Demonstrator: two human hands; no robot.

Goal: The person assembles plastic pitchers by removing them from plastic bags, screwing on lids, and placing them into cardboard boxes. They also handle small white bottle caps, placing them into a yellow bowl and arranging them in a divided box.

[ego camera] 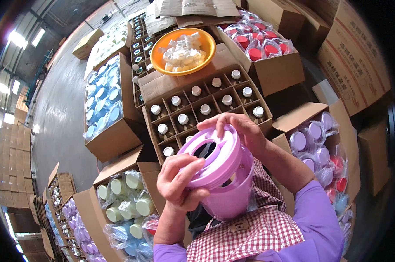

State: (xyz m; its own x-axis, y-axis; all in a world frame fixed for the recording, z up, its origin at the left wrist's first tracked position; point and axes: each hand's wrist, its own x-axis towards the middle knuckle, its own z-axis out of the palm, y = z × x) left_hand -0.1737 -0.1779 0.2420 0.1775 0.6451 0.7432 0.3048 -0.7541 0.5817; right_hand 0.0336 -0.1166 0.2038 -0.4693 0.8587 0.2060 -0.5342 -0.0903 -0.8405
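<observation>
My left hand (181,180) grips the near left rim of a purple plastic ring-shaped part (228,163) with a round hole. On its far right side, my right hand (240,129) rests with the fingers bent over the top. The ring is tilted above a purple plastic cylindrical body (230,203), which stands against a red checked apron (246,232); a gap shows between the two at the near side. Just beyond the hands, a divided cardboard box (209,95) holds white-capped bottles, one in each visible compartment.
An orange basin (155,54) of small white caps sits behind the divided box. Around it stand cartons of bagged plastic pieces: blue (100,103) at left, red (271,49) at back right, purple (315,131) at right, pale green (125,183) at lower left. Large printed cartons (351,59) stand far right.
</observation>
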